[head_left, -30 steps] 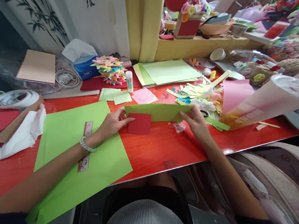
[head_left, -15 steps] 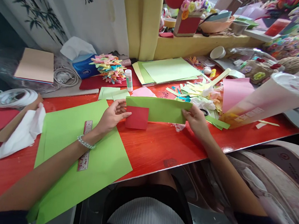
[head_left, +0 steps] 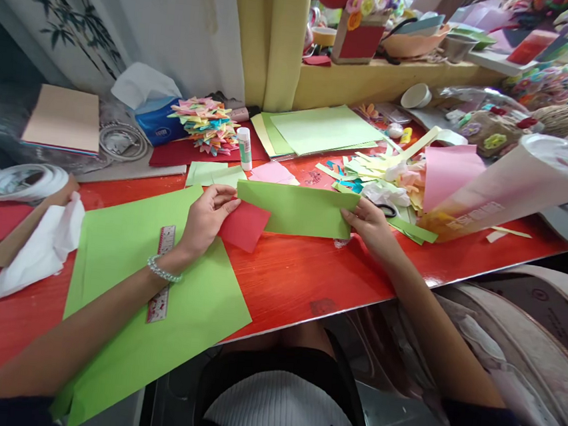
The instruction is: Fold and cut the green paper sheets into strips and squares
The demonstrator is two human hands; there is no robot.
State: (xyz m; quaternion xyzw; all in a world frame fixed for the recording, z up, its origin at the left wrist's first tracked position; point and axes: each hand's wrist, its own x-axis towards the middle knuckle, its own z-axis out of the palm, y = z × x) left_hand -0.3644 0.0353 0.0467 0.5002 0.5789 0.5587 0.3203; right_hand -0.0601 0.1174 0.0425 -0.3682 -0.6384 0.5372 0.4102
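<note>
A long green paper strip (head_left: 304, 211) is held up between my two hands above the red table. My left hand (head_left: 208, 218) pinches its left end together with a small red paper square (head_left: 245, 225), which hangs tilted in front of the strip. The strip's right end is gripped between the thumb and fingers of my right hand (head_left: 369, 225). Under my left forearm lies a large green sheet (head_left: 124, 251), with a ruler (head_left: 157, 308) on it, partly hidden by my wrist.
Behind the strip stand a glue stick (head_left: 244, 149) and a pile of folded paper pieces (head_left: 207, 125). Scissors (head_left: 387, 211) and paper scraps (head_left: 363, 169) lie beyond my right hand. A large cup (head_left: 507, 187) leans at the right. The table's front edge (head_left: 303, 323) is near my lap.
The red square has shifted left and tilted, with its left corner now at my left fingers. The green strip has turned its face more toward me and moved slightly left.
</note>
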